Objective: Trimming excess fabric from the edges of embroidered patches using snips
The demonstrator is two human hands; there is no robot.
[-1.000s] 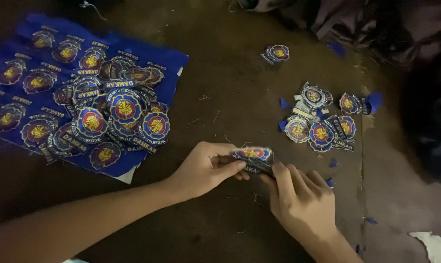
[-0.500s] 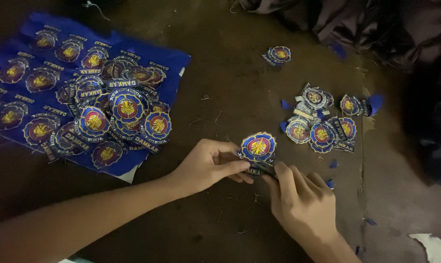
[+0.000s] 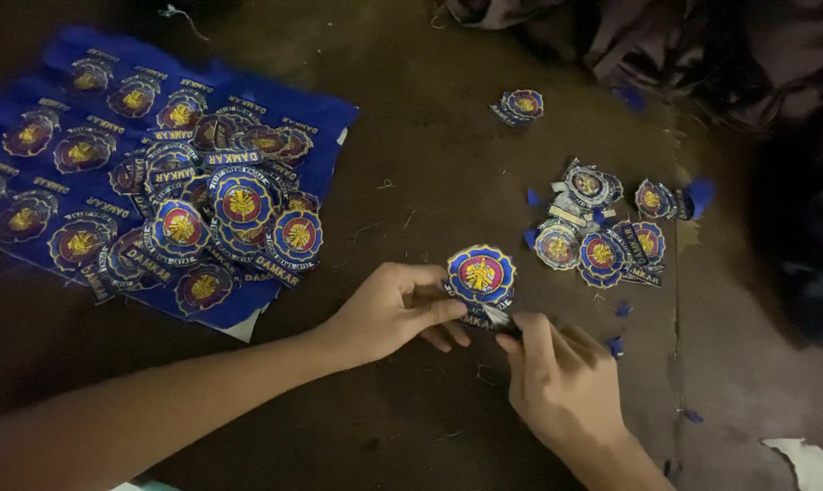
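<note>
Since the earlier frames, the round embroidered patch [image 3: 481,275] has turned from lying nearly edge-on between the hands to facing up, its blue rim and red-and-yellow centre now plain to see; the hands themselves have barely shifted. It sits just right of the picture's centre, above the dark brown surface [image 3: 429,127].

At about 9 o'clock from the patch, the left hand [image 3: 389,311] pinches its lower left edge between thumb and fingers. At about 5 o'clock, the right hand [image 3: 561,382] closes its fingers around a thin, pale-tipped tool [image 3: 499,318] that meets the patch's lower edge; most of the tool is buried in the fist, so I cannot tell what kind it is. The patch's bottom edge is covered by the fingertips.

Far off at 9 to 10 o'clock lies a blue fabric sheet [image 3: 329,114] with uncut patches in rows and a heap of cut patches [image 3: 239,205] piled on it; its left edge is cut off by the frame. At 2 to 3 o'clock a small cluster of trimmed patches [image 3: 602,227] lies among blue scraps [image 3: 700,193]. A single patch [image 3: 520,105] rests apart at 1 o'clock. Dim light blurs the dark cloth [image 3: 702,45] at the upper right.
</note>
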